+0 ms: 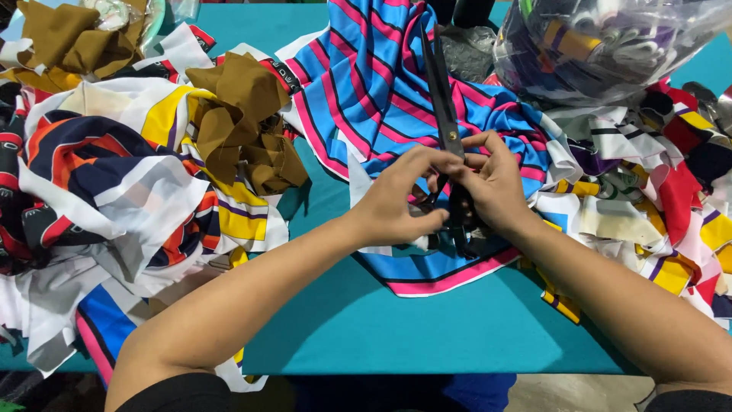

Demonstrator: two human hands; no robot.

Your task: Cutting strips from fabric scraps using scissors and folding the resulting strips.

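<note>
Gripping black scissors by the handles, right hand closed; left hand pinches the blue-pink striped fabric beside it, mid teal tabletop. Brown scraps toward left edge; clear bag of thread spools at far right corner.

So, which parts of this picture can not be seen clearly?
Head view:
- Scissors handles: covered by both hands, left hand, right hand.
- Striped fabric under the hands: hidden.
- Plastic bag: cut off by the top edge, contents blurred.
</note>
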